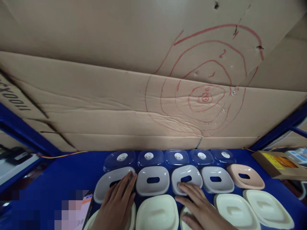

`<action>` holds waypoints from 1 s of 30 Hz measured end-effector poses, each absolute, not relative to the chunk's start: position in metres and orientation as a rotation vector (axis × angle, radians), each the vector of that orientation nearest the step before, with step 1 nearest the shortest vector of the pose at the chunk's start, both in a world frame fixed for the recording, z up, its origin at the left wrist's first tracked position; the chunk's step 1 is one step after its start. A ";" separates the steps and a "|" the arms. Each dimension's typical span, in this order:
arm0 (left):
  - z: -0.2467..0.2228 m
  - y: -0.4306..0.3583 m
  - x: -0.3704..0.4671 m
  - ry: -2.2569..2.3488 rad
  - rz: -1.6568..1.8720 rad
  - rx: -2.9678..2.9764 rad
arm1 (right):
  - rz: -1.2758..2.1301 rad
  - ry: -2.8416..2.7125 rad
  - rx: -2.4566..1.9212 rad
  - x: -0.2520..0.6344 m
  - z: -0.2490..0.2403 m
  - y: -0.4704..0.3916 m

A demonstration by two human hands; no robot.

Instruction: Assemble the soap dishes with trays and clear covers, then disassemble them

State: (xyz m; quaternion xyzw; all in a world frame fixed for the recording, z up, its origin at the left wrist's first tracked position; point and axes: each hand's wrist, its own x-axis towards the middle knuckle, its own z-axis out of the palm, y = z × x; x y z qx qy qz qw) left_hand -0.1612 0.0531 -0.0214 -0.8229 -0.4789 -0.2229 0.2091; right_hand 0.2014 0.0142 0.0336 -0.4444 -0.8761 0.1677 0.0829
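**Two grey dishes, one just ahead of each hand**

The left hand lies over the near right part of the outer-left grey dish, its fingers long and drawn close together, pointing away and slightly right. The dish shows ahead of the knuckles and out to their left. Its long axis runs mostly crosswise, the right end set farther off, so the fingers cut across it.

The right hand has its fingers extended and loosely spread, reaching away and leftward. The foremost fingertips rest at the near rim of the middle grey dish, which sits just ahead and left of the palm; this hand is clearly the nearer one to it. That dish's slot also lies crosswise, right end slightly farther away. Neither hand shows a pinch, and whether either presses down I cannot tell.

Between the hands, a bit forward, is another grey dish, its slot nearly square across — the left fingers end just beside it. Nearer the body, also between the hands, lies a pale green piece. Ahead of the grey dishes stand clear plastic pieces; right of the right hand's fingers come a further grey dish and a peach dish.
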 end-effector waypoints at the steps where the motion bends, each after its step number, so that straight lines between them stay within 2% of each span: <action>1: -0.020 0.053 -0.162 -1.328 -0.614 -2.293 | 0.492 -2.610 -1.322 0.202 0.034 0.014; 12: -0.027 0.058 -0.173 -1.297 -0.637 -2.349 | 0.468 -2.603 -1.316 0.203 0.032 0.013; 21: -0.031 0.061 -0.179 -1.455 -0.728 -2.332 | 0.495 -2.606 -1.314 0.202 0.033 0.012; 30: -0.015 0.063 -0.195 -1.515 -0.702 -2.261 | 0.501 -2.606 -1.307 0.206 0.022 0.010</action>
